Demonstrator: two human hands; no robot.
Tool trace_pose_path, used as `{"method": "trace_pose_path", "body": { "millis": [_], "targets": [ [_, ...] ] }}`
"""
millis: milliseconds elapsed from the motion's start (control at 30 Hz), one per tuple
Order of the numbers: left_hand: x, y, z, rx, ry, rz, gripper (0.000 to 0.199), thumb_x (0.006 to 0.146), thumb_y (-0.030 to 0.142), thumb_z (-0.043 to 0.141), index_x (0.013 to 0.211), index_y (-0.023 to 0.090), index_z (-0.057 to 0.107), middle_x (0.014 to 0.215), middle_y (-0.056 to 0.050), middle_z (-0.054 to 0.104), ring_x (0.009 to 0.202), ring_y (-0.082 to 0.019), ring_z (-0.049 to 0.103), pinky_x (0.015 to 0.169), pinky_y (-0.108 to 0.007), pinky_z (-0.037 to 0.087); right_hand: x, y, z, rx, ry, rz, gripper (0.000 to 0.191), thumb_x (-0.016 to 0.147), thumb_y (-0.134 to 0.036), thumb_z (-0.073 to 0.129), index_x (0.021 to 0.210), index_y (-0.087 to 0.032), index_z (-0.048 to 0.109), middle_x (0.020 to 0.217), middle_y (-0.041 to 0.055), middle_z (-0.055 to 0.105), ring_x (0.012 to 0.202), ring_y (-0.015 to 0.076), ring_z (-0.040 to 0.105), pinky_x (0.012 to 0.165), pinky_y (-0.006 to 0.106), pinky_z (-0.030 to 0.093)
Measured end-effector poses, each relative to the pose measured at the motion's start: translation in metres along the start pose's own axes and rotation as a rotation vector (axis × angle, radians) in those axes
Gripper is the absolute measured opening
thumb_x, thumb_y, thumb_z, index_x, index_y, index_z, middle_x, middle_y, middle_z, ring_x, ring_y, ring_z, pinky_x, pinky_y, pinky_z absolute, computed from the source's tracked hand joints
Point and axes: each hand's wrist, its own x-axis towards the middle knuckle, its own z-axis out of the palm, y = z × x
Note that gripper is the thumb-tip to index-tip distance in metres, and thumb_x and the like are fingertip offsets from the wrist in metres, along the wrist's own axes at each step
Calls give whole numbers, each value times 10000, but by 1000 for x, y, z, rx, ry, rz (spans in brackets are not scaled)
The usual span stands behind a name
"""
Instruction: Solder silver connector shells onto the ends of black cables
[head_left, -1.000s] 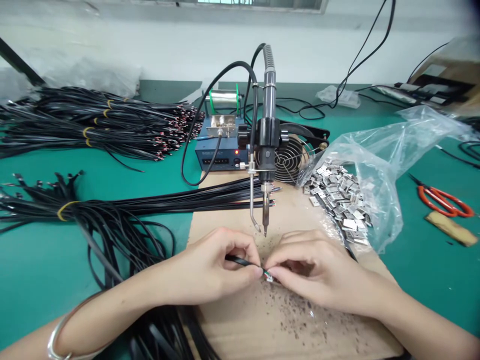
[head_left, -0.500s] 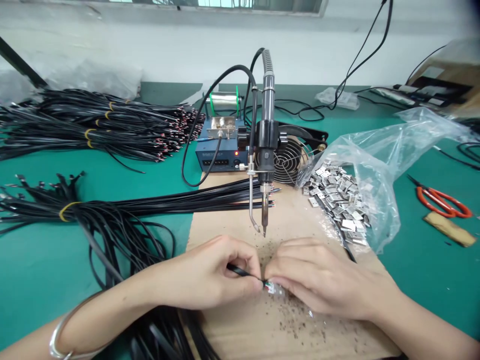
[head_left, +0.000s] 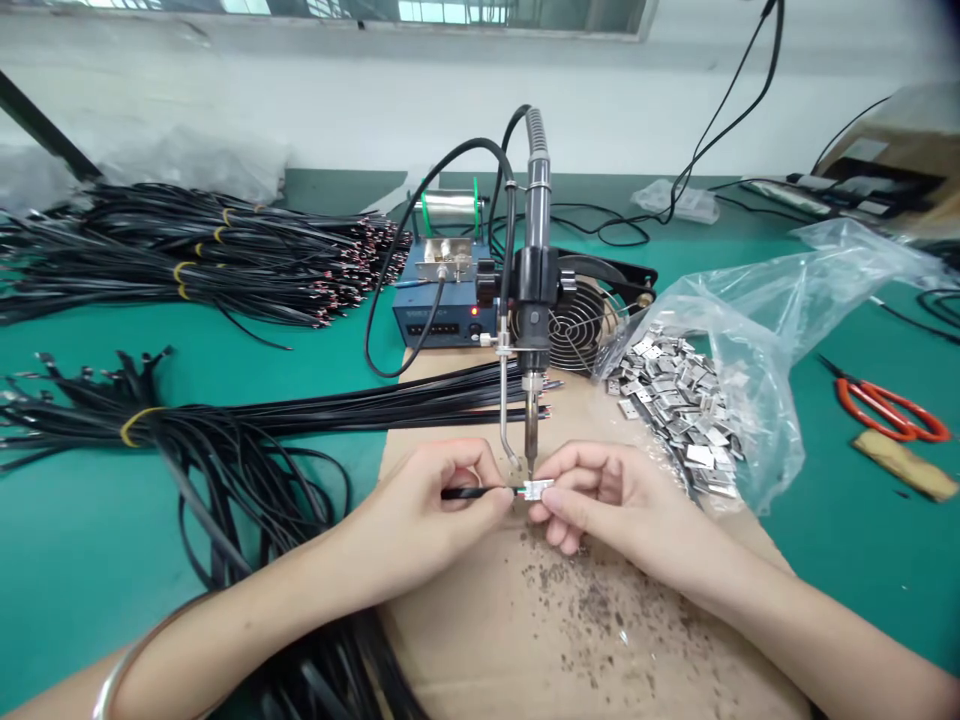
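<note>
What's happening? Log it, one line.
left hand: holds black cable | right hand: pinches connector | connector: at soldering iron tip, contact unclear

The hands have risen, bringing the cable and connector just beneath the soldering iron.

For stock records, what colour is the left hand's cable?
The cable is black; see the head view.

We see even, bright light, faint shadows on the cardboard, glare on the plastic bag, the held connector soft in detail, the upper-right corner darkened.
</note>
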Motion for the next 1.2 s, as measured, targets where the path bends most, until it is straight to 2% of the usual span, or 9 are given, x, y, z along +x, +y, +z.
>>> {"method": "trace_pose_path", "body": {
  "millis": [267,500,733,1000,1200],
  "targets": [
    [2,1,2,64,118,92,175,771,191,545,600,152,538,611,32,558,584,-85,519,547,-163,450,2,-2,2,79,34,-1,253,634,-276,797,723,-129,611,629,26,710,450,56,584,440,150,474],
    [-1,5,0,4,74,13,173,780,198,546,619,159,494,623,43,543,565,-63,479,501,-128,406,2,-2,4,74,63,-5,228,618,-250,798,716,-142,624,635,33,718,419,58,557,412,163,442],
    [-1,6,1,11,75,12,171,786,191,541,625,156,499,620,51,527,559,-51,462,490,-108,384,3,-2,3,46,71,-1,245,608,-275,800,712,-137,627,651,44,722,413,53,538,406,159,429],
    [0,6,2,15,98,17,161,766,191,541,612,158,506,617,41,536,566,-69,482,505,-138,409,1,-2,2,45,88,-9,215,620,-255,790,728,-147,638,648,39,723,413,53,520,403,156,402],
    [0,6,4,-7,122,21,167,754,199,549,603,160,488,608,44,529,534,-61,463,450,-127,359,1,-1,1,46,60,-22,233,641,-300,786,753,-152,647,686,61,735,428,54,504,402,154,373]
  ]
}}
